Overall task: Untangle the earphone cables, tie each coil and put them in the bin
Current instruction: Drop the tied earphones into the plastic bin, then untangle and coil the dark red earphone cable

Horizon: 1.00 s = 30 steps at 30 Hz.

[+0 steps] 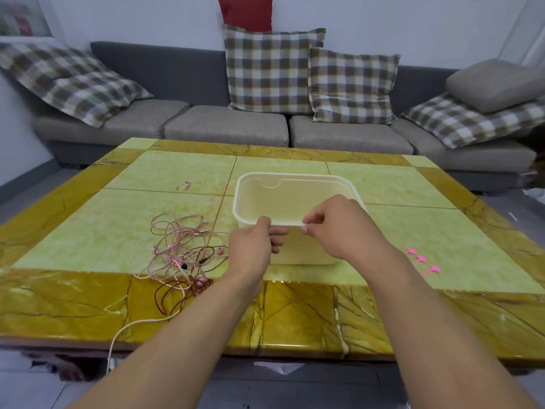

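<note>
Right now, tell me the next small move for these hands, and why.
Probably take the left hand off the bin and reach left to the tangled earphone cables. Both hands, the right hand included, grip the near rim, the bin looks empty, the cables are one knot, and the pink ties lie unused.

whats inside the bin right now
Nothing shows inside the bin: only bare walls and floor. The left hand and right hand at its near rim hide the front strip. The tangled cables lie on the table.
</note>
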Available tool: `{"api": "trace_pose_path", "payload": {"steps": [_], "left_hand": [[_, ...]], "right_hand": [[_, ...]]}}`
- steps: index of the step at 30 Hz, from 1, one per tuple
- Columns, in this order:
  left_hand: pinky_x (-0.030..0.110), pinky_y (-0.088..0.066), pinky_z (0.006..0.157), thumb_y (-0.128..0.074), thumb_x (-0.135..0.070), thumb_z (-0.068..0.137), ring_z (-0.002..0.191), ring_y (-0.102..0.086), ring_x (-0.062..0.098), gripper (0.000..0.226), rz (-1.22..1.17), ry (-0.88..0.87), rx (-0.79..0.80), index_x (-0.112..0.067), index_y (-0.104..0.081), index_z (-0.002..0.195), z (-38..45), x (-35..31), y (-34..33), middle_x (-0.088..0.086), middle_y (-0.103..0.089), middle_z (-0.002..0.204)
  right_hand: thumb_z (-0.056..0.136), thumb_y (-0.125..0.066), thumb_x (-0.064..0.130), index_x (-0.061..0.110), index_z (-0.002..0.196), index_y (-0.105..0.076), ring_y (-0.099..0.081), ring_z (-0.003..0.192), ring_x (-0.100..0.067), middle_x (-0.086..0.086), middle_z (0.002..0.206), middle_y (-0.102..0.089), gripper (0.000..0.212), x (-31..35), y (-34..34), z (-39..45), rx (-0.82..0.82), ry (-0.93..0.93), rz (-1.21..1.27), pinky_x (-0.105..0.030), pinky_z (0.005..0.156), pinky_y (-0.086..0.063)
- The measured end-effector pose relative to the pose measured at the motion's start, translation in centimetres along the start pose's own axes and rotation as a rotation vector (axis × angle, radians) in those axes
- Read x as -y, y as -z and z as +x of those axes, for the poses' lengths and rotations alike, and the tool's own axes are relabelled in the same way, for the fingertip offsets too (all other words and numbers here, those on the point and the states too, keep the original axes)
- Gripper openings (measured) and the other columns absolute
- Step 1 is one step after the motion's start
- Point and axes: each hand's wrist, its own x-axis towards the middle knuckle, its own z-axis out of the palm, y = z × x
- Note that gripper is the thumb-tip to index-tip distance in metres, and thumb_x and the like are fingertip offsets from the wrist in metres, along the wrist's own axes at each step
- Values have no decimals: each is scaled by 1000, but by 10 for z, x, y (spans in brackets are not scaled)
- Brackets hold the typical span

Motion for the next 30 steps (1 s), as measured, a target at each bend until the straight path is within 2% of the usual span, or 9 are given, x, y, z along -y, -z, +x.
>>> {"api": "trace_pose_path", "payload": {"steps": [2, 5, 10, 12, 15, 21, 26, 28, 30], "left_hand": [[23, -35, 48, -51, -26, 95, 52, -49, 9, 37, -23, 0, -16, -8, -79, 79, 7, -2, -1, -6, -65, 58], [26, -39, 52, -51, -34, 100, 56, -53, 11, 41, -38, -24, -27, -11, -79, 81, 16, 0, -1, -4, -69, 64], [27, -50, 57, -42, -49, 105, 67, -64, 13, 48, -58, -9, -28, -17, -76, 95, 24, 9, 4, 2, -77, 87], [29, -52, 58, -47, -41, 105, 73, -65, 15, 36, -53, 10, -59, -16, -72, 101, 30, 18, 13, 4, -74, 92], [28, -54, 60, -56, -27, 102, 78, -66, 16, 19, -3, 4, -111, -14, -69, 106, 40, 28, 32, 4, -71, 97], [29, -60, 65, -56, -17, 101, 78, -68, 19, 14, -30, 3, -188, -10, -68, 106, 58, 32, 70, 7, -71, 97], [34, -63, 81, -60, -5, 97, 86, -73, 24, 12, -75, 5, -146, -8, -69, 105, 57, 28, 84, 9, -73, 96], [36, -62, 84, -60, -6, 98, 93, -74, 26, 12, -102, 4, -128, -9, -68, 105, 57, 25, 87, 9, -74, 99], [41, -61, 88, -60, -6, 98, 98, -74, 27, 12, -110, -1, -120, -11, -67, 105, 59, 24, 90, 9, -73, 102]], "right_hand": [[91, -76, 31, 25, 101, -81, -67, 89, -14, 5, 104, -76, 13, -2, -7, 1, -57, 6, 81, -27, 78, -51], [92, -75, 28, 24, 103, -81, -59, 83, -6, 6, 104, -75, 13, -4, -16, 8, -147, 58, 135, -19, 77, -41], [95, -72, 26, 21, 107, -80, -58, 86, -9, 8, 96, -62, 16, -4, -32, 30, -246, 75, 155, -19, 76, -38], [96, -70, 25, 20, 109, -80, -53, 83, -7, 10, 94, -58, 17, -2, -42, 40, -284, 97, 152, -18, 74, -36], [96, -70, 25, 20, 110, -79, -53, 85, -7, 6, 97, -62, 17, 2, -53, 55, -326, 127, 171, -19, 75, -35], [97, -68, 17, 16, 113, -78, -65, 98, -19, -2, 105, -67, 19, 13, -69, 80, -346, 149, 251, -20, 85, -42], [99, -64, 13, 14, 122, -73, -65, 105, -18, 1, 114, -62, 25, 15, -73, 86, -286, 171, 280, -18, 93, -42], [99, -65, 16, 19, 128, -69, -65, 97, -14, 7, 121, -54, 30, 20, -72, 78, -309, 169, 308, -22, 93, -47], [96, -67, 20, 26, 118, -71, -63, 81, -8, 11, 119, -54, 23, 34, -71, 62, -368, 195, 316, -28, 83, -52]]}}
